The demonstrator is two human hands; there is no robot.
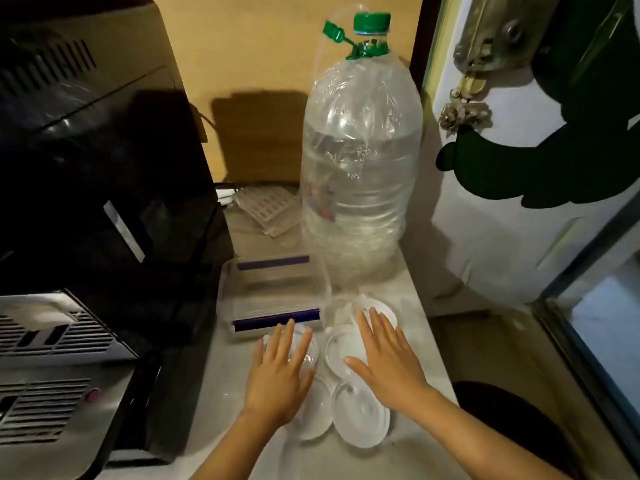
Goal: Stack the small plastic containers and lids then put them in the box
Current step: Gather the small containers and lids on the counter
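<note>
Several small clear round plastic containers and lids lie scattered on the pale counter (221, 382). My left hand (278, 375) hovers flat, fingers spread, over one container (310, 351). My right hand (388, 358) is spread flat over a lid (337, 348), its fingertips reaching another container (384, 308). Two more pieces, a lid (360, 420) and a container (317, 410), sit nearer me between my wrists. A clear rectangular box (273, 296) with purple clips stands open just beyond my left hand. Neither hand holds anything.
A big clear water bottle (360, 174) with a green cap stands behind the box. Dark appliances (104, 202) fill the left side. Flat perforated packets (266, 209) lie behind the box. A white door (502, 168) and the counter's right edge bound the right.
</note>
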